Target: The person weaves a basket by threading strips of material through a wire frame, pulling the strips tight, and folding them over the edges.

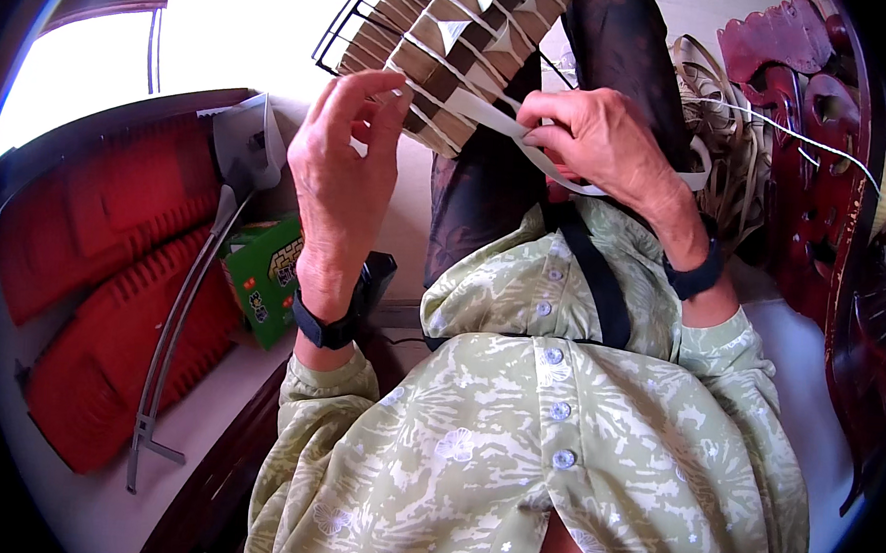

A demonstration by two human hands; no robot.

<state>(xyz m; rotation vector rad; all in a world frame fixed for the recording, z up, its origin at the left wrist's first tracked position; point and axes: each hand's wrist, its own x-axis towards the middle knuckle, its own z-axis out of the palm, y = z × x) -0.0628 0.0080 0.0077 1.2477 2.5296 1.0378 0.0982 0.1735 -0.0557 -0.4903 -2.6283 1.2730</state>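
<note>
A woven piece [429, 66] of brown strips crossed by white cords, with white triangular patches, lies across my dark-trousered legs at the top. Black wire [344, 16] shows along its left side. My left hand [345, 141] is at its lower left edge, thumb and forefinger brought together; whatever lies between the tips is too small to make out. My right hand [600, 140] pinches a flat white strip [484, 114]. One end of the strip lies against the weave, and the rest loops below the hand and out to the right.
A heap of loose beige strips [734, 177] lies on the right beside carved dark-red wooden furniture [849, 168]. A thin white cord [821, 143] crosses there. At left are red ridged panels [115, 224], a curved metal bar [183, 313] and a green box [263, 277].
</note>
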